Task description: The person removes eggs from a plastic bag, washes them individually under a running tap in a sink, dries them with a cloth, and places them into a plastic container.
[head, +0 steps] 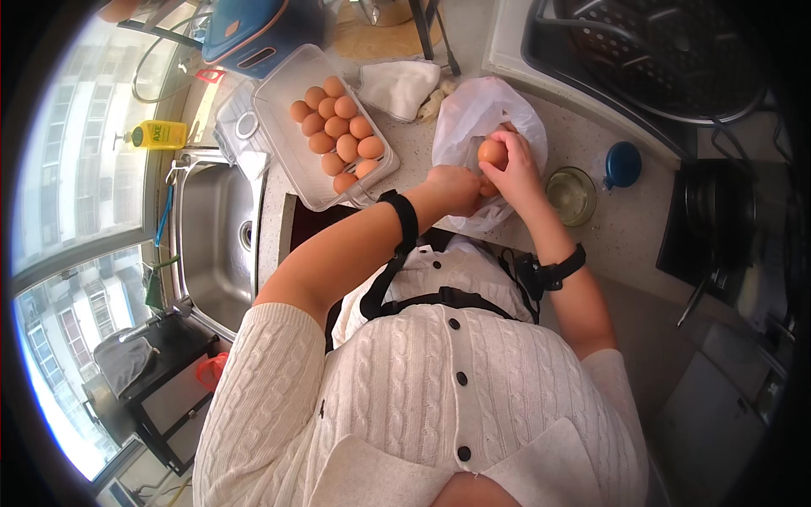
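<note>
My right hand [518, 166] holds a brown egg [493, 152] between its thumb and fingers, over a white plastic bag [462, 117] that lies open on the counter. Just to its left is my left hand [455, 190], curled at the bag's near side with its fingers mostly hidden. Part of another brown rounded thing, likely an egg [488, 187], shows between the two hands; whether the left hand grips it is unclear. Left of the bag, a clear plastic bin [288, 152] contains several brown eggs [337, 127], grouped towards its right side.
Beside my right wrist stands a glass jar [571, 196], with a blue lid [623, 165] further right. A white cloth [399, 85] lies behind the bag. At left are a steel sink [212, 234] and a yellow soap bottle [159, 135]. A black pan [716, 203] is at right.
</note>
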